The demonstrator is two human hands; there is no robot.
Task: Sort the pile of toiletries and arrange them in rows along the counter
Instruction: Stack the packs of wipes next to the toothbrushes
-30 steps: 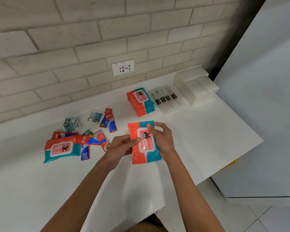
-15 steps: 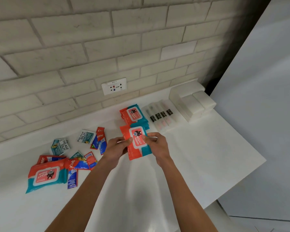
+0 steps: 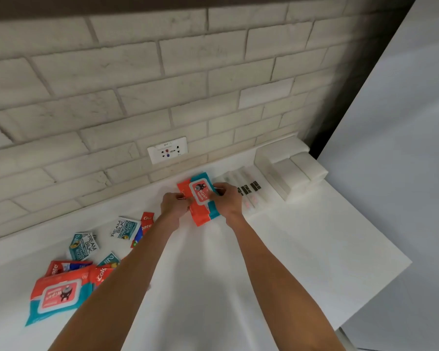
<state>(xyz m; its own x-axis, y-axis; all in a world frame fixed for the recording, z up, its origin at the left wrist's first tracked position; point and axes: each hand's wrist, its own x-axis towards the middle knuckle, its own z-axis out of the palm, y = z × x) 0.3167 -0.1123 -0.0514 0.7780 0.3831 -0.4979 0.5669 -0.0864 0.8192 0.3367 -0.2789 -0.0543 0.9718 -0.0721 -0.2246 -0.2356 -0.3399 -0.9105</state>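
Note:
An orange and teal wipes pack (image 3: 200,198) lies at the back of the white counter (image 3: 302,249), over the stack of like packs near the wall. My left hand (image 3: 174,206) grips its left edge and my right hand (image 3: 226,200) grips its right edge. At the front left lies another wipes pack (image 3: 57,296) among a loose pile: red toothpaste sachets (image 3: 146,224) and white and teal Cream Silk sachets (image 3: 124,229), partly hidden by my left forearm.
Clear toothbrush packs (image 3: 249,191) lie in a row right of the wipes stack. White soap bars (image 3: 292,171) are stacked at the back right corner. A wall socket (image 3: 167,150) sits in the brick wall. The counter edge runs along the right.
Both hands carried the wipes pack from the middle of the counter back toward the wall, onto the stack of wipes packs. The camera view tilted upward.

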